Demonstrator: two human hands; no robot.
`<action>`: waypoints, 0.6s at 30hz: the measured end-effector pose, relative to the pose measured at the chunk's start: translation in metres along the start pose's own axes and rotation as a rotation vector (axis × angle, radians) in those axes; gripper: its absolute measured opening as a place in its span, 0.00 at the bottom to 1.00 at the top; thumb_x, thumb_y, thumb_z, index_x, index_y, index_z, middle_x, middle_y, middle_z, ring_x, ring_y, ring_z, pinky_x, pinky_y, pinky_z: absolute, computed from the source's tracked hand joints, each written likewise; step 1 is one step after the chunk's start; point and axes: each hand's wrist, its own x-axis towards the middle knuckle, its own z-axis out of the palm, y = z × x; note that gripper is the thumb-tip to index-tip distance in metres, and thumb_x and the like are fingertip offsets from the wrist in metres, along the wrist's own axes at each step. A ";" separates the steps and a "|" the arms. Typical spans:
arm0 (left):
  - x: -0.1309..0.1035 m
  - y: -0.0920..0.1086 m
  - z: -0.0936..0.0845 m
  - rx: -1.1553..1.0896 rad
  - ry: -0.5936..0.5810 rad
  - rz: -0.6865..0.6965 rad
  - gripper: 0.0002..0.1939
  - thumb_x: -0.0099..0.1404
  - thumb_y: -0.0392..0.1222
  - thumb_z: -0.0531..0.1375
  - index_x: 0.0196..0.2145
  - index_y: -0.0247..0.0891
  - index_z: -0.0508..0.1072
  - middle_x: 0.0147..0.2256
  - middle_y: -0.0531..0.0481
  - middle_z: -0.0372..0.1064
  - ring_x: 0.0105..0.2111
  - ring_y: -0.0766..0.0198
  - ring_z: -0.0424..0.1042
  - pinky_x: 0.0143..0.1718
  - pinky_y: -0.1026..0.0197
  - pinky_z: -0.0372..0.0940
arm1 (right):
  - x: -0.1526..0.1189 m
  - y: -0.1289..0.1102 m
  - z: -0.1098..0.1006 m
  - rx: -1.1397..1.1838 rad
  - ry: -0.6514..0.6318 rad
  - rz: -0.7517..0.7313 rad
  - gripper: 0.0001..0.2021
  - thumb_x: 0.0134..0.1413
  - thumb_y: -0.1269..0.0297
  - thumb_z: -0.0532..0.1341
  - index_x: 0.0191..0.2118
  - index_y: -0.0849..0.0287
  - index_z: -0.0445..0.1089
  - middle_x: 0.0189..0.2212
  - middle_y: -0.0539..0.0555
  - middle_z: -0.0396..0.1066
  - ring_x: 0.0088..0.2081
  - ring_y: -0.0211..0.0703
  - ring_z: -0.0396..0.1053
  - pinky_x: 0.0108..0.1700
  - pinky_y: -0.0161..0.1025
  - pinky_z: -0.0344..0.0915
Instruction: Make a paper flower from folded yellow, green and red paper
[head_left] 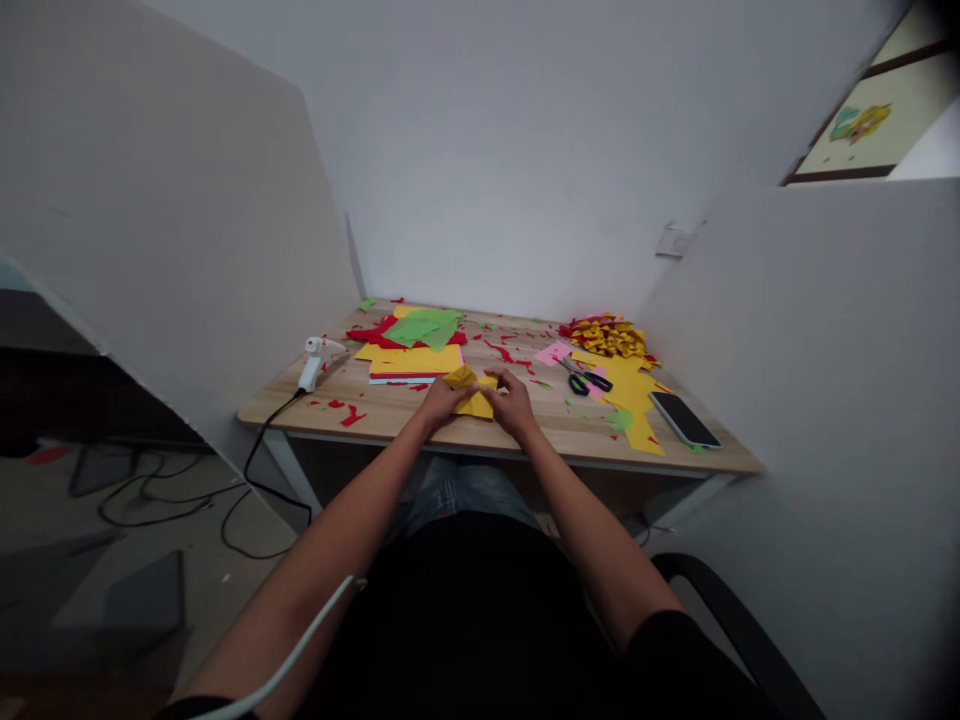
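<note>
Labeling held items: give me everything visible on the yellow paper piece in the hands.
The yellow paper piece looks like thin craft paper, partly folded with a raised crease toward its left end. It lies on the wooden table near the front edge. The left hand and right hand press on it from either side. Finer folds are too small to tell.

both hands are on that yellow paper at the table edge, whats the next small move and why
Probably press the fold flat and run a finger along it. The left hand and right hand both pinch the yellow paper, which is partly folded and lifts off the table rather than lying flat. How sharp the crease is cannot be told from here.
</note>
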 end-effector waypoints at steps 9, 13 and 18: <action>0.002 0.000 0.000 0.004 0.010 -0.004 0.18 0.70 0.46 0.60 0.53 0.35 0.70 0.50 0.43 0.70 0.46 0.56 0.73 0.46 0.49 0.72 | 0.001 0.003 0.000 0.060 0.039 0.040 0.21 0.53 0.64 0.60 0.53 0.58 0.70 0.22 0.43 0.58 0.24 0.39 0.59 0.27 0.36 0.61; 0.000 0.003 0.001 -0.003 0.026 0.012 0.16 0.70 0.46 0.61 0.51 0.34 0.71 0.48 0.44 0.71 0.43 0.58 0.74 0.43 0.52 0.73 | 0.000 0.003 0.001 0.057 0.048 0.034 0.20 0.52 0.65 0.62 0.52 0.57 0.70 0.22 0.42 0.59 0.25 0.38 0.61 0.30 0.36 0.63; -0.004 0.004 0.003 -0.052 0.057 0.047 0.14 0.70 0.45 0.61 0.49 0.34 0.72 0.44 0.45 0.72 0.40 0.61 0.74 0.40 0.55 0.73 | 0.001 0.008 0.000 0.016 0.080 0.032 0.13 0.60 0.62 0.63 0.49 0.59 0.70 0.31 0.48 0.70 0.32 0.40 0.70 0.37 0.39 0.69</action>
